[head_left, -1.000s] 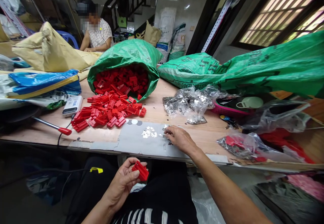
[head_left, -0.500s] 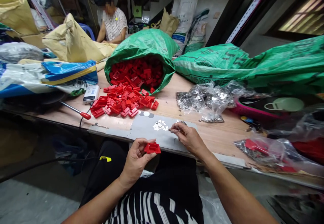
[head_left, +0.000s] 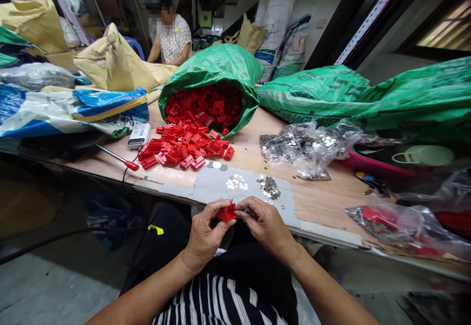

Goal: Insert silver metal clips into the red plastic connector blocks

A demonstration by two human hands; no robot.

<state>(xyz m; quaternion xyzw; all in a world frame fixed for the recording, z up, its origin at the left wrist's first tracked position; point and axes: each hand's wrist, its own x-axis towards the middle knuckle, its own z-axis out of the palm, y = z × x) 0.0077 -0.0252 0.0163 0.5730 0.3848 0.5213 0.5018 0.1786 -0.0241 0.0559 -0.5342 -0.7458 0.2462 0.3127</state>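
Between thumb and fingers, my left hand [head_left: 209, 227] grips a red plastic part [head_left: 227, 212] over my lap, just in front of the table edge. My right hand [head_left: 263, 219] is closed in a pinch against the part's right side; whatever its fingertips hold is too small to make out. Beyond the hands, a grey mat [head_left: 213, 183] carries a small cluster of shiny metal pieces [head_left: 236, 182] and a darker heap of metal pieces [head_left: 270, 187]. Similar red parts [head_left: 180, 146] lie piled behind, at the mouth of a green sack [head_left: 217, 60].
Clear bags of metal pieces [head_left: 305, 148] sit to the right, beside a pink basket [head_left: 382, 165]. A red-handled tool [head_left: 121, 159] and a white device [head_left: 139, 135] lie at left. Another green sack [head_left: 331, 87] stretches along the back. A person [head_left: 169, 36] sits across the table.
My right hand has come from the metal pieces on the mat to the red part. My left hand has shifted slightly right, and the part is turned.
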